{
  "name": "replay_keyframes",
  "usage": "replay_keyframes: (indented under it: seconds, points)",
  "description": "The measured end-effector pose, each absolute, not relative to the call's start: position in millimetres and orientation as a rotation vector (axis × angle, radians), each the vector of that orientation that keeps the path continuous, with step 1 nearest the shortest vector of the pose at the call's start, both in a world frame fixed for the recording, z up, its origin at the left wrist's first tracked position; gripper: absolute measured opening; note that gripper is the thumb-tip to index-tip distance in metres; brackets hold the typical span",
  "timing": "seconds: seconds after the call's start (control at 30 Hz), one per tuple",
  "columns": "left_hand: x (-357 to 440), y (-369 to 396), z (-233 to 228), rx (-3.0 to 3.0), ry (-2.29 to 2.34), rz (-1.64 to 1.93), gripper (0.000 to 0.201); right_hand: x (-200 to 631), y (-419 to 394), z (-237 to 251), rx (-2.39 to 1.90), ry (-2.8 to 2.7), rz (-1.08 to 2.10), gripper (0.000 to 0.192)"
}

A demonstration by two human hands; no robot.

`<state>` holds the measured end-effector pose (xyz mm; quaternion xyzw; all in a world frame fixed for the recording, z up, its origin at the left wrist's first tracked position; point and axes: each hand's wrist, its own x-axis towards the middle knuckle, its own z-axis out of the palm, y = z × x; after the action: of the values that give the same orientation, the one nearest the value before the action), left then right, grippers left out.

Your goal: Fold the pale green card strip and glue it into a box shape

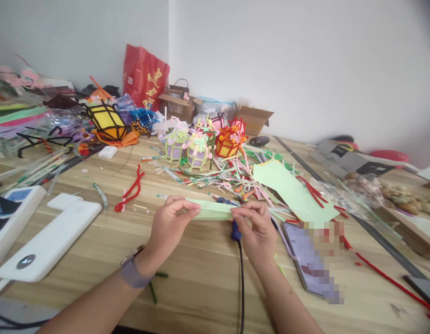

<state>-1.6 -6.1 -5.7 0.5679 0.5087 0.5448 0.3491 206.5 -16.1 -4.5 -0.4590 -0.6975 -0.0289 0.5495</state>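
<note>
Both hands are pinching one green paper strip point(212, 211): left hand point(171, 222) gripping its left end, right hand point(258, 229) its right end, just above the tabletop point(201, 269).

One head-worn camera looks forward and down from close above the light wooden tabletop point(201, 260), facing the white wall point(305, 60) at twelve o'clock, forearms entering from six o'clock.
</note>
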Motion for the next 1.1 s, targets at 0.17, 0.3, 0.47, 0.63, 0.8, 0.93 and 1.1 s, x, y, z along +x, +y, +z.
replay_keyframes:
  seconds: [0.17, 0.3, 0.47, 0.63, 0.8, 0.93, 1.1]
  points:
    - [4, -9, -6, 1.449, 1.337, 1.414, 0.011, 194, -24, -3, -1.132, -1.744, -0.471, 0.019]
    - [11, -16, -3, 1.452, 1.302, 1.369, 0.011, 177, -33, -6, -1.125, -1.832, -0.582, 0.018]
    - [16, -23, 1, 1.443, 1.240, 1.370, 0.010, 166, -37, -5, -1.170, -1.859, -0.604, 0.016]
    - [13, -22, 1, 1.448, 1.265, 1.350, 0.009, 173, -35, -3, -1.136, -1.917, -0.700, 0.014]
    - [8, -16, -3, 1.347, 1.308, 1.347, 0.011, 205, -20, -3, -1.189, -1.825, -0.759, 0.013]
    - [7, -10, -3, 1.102, 1.262, 1.331, 0.019, 229, -8, 2, -1.282, -1.613, -0.605, 0.012]
    - [6, -7, 1, 0.977, 1.249, 1.316, 0.023, 221, -10, 5, -1.194, -1.719, -0.269, 0.011]
